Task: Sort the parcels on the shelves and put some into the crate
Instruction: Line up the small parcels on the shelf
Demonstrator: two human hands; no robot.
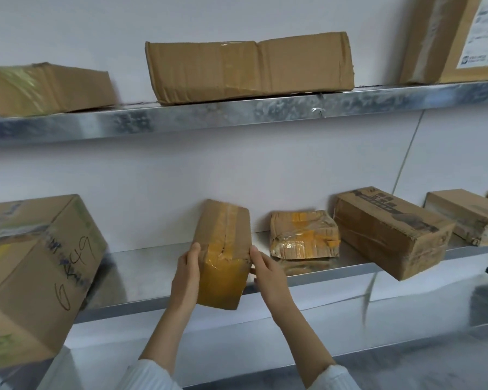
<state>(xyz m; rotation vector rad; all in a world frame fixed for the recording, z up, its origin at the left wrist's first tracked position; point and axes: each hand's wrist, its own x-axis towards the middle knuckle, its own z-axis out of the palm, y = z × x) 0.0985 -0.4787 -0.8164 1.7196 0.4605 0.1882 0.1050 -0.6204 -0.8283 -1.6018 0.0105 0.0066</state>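
A small brown cardboard parcel (223, 249) wrapped in yellowish tape juts over the front edge of the middle metal shelf (335, 273). My left hand (186, 274) grips its left side and my right hand (268, 273) grips its right side. Its far end leans near the white wall. To its right lies a flat crumpled taped parcel (303, 235). No crate is in view.
A big box marked "6849" (37, 266) stands at the left of the middle shelf. More boxes (392, 232) (468, 216) lie at the right, one overhanging. The upper shelf (209, 116) carries a long flat box (248, 66), a left box (45, 88) and a tall labelled box (457, 38).
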